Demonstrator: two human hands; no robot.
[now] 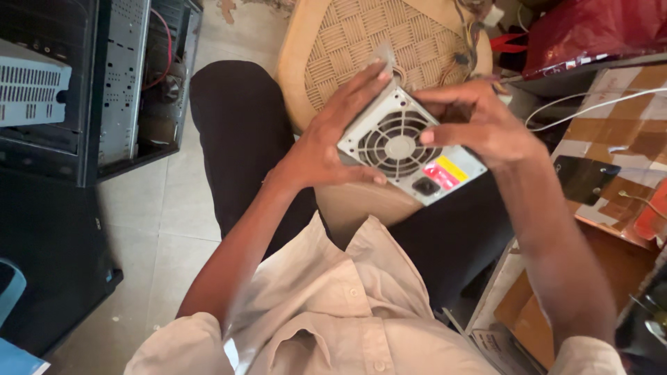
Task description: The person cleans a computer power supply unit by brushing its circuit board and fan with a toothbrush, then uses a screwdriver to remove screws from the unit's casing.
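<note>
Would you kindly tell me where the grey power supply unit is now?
The power supply unit sits centre frame, held between left hand and right hand, above the woven chair seat.

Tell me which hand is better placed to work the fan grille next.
Right hand, probably: its fingers already lie on the fan grille, while the left hand braces the power supply box by its edge.

Both forearms reach toward twelve o'clock; left hand (323, 149) and right hand (479, 125) face each other, fingers (361, 83) curled in a grip.

One rectangular label (445, 172), half red and half yellow, stuck on the grey metal box (410, 146) face, beside the round fan grille (397, 144).
</note>
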